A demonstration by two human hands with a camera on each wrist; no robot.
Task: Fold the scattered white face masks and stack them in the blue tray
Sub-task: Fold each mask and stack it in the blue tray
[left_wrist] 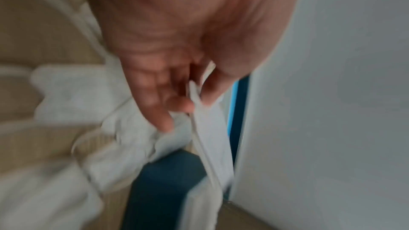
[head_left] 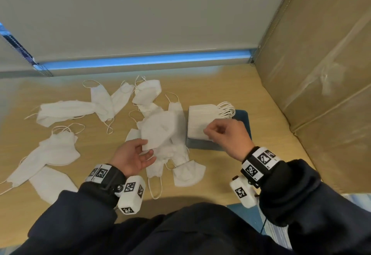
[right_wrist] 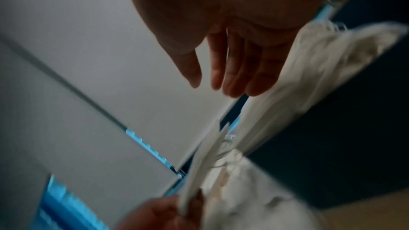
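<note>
- Masks folded flat sit as a tall stack [head_left: 202, 122] on the blue tray [head_left: 244, 120], right of centre on the table, with their ear loops bunched at the far right end.
- Right hand [head_left: 227, 136] hovers at the near right corner of that stack; the right wrist view shows its fingers [right_wrist: 239, 74] straight and together, gripping nothing.
- Left hand [head_left: 133, 155] pinches the near edge of one white mask [head_left: 158, 128] between thumb and fingers, just left of the tray; the left wrist view, though blurred, shows the edge clamped.
- Progress, as I judge it: roughly halfway or somewhat past. The stack is many layers deep, yet about ten loose masks [head_left: 58, 148] lie unfolded.
- Loose masks spread across the left and middle: a heap under the left hand, a few at the far side, several at the near left.
- Table [head_left: 267, 154] is light wood; a grey panel rises at the far side over a blue strip, and a tan padded wall [head_left: 321, 63] closes the right.
</note>
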